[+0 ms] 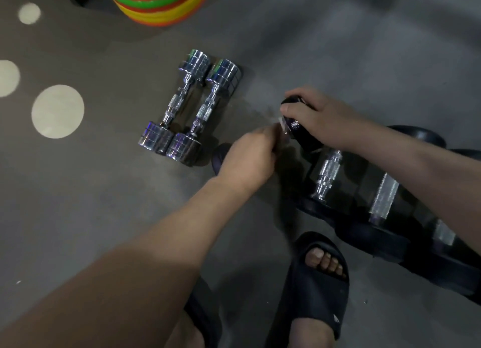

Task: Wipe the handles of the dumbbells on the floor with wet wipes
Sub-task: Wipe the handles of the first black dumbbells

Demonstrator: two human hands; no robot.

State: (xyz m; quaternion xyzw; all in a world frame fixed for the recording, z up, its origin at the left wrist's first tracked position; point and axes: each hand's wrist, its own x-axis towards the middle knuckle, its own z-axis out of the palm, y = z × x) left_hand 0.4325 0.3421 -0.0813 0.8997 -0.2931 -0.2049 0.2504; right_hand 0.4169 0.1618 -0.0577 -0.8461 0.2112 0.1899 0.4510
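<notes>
Two chrome dumbbells (191,105) lie side by side on the grey floor, their knurled handles bare. To the right, several black dumbbells (385,199) with chrome handles sit in a row. My right hand (321,118) grips a dark glossy cylinder (296,126) at the upper end of the nearest black dumbbell; I cannot tell whether it is the dumbbell's head or a container. My left hand (247,155) pinches a small white piece (282,122), seemingly a wet wipe, at that cylinder's end. Both hands are right of the chrome pair, apart from it.
A stack of coloured plastic rings (158,4) stands at the top edge. Pale round spots (57,110) mark the floor at left. My foot in a black sandal (317,277) is planted below the hands. A dark round object (218,155) lies beside my left hand.
</notes>
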